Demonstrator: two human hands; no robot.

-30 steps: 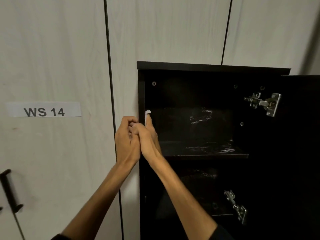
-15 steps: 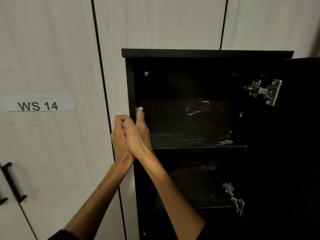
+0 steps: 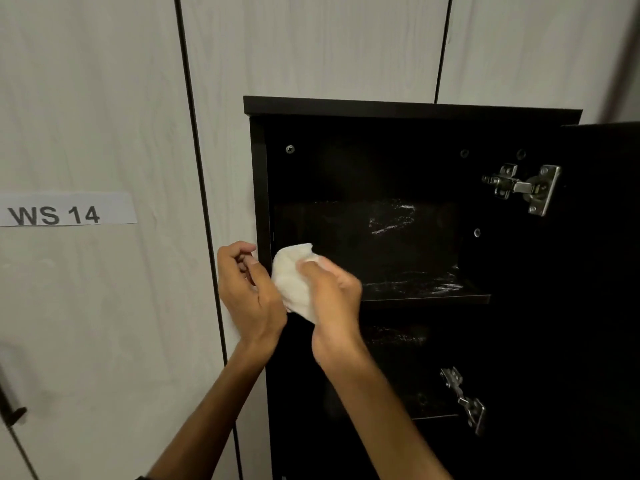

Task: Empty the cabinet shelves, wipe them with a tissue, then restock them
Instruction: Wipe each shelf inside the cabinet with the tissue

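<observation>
Fingers of the right hand curled round a white tissue, gripping it. Tissue bunched up, held in front of the black cabinet, just at its left front edge, at the height of the upper shelf. Not clear if touching the wood or not.

Left hand right beside, on the left of the tissue. Fingers bent in loosely toward the palm. Edge of this hand against the tissue, but hard to tell if holding a bit of it or not. A tiny speck of white near the fingertips, too small to name.

Cabinet open, dark inside. Door swung out on the right. Two shiny metal hinges on that side: upper hinge near the top, lower hinge farther down. Upper shelf bare, with pale smudgy streaks on it and on the back wall. A lower shelf under it, very dark, hard to see.

Pale wall panels behind and to the left. White label on the wall reading "WS 14". Black handle at the far left edge, down low.
</observation>
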